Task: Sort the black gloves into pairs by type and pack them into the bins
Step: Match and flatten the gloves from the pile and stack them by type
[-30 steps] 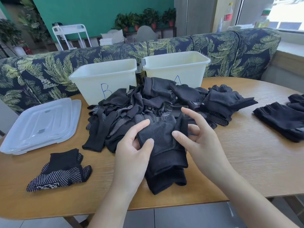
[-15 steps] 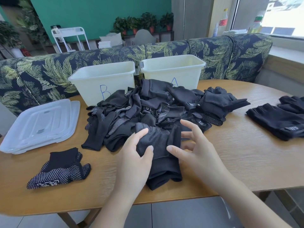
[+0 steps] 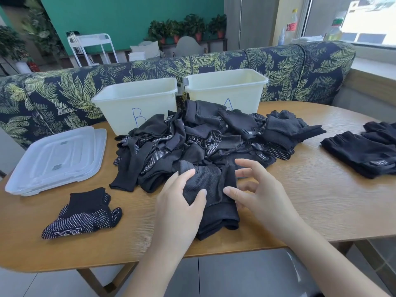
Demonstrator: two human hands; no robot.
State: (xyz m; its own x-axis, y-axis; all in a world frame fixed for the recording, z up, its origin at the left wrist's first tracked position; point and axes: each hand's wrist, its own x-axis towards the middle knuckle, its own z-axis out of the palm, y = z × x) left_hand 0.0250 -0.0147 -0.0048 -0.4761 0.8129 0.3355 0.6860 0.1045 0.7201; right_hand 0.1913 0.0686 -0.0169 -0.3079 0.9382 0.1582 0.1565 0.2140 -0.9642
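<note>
A heap of black gloves (image 3: 205, 138) covers the middle of the wooden table (image 3: 321, 206). At its near edge lies a black mesh glove (image 3: 211, 189) on top of folded dark ones. My left hand (image 3: 180, 202) pinches the mesh glove's left side between thumb and fingers. My right hand (image 3: 257, 189) touches its right side with the thumb tip, the other fingers spread and loosely bent above it. Behind the heap stand two empty white bins, bin B (image 3: 137, 99) on the left and bin A (image 3: 227, 86) on the right.
A dotted black glove (image 3: 83, 215) lies alone at the front left. Two clear lids (image 3: 57, 159) are stacked at the far left. More black gloves (image 3: 364, 153) lie at the right edge. A leaf-patterned sofa back (image 3: 64, 93) runs behind the table.
Both hands and the mesh glove have stayed almost in place. My right fingers have spread a little wider above the glove. The camera has tilted slightly.
</note>
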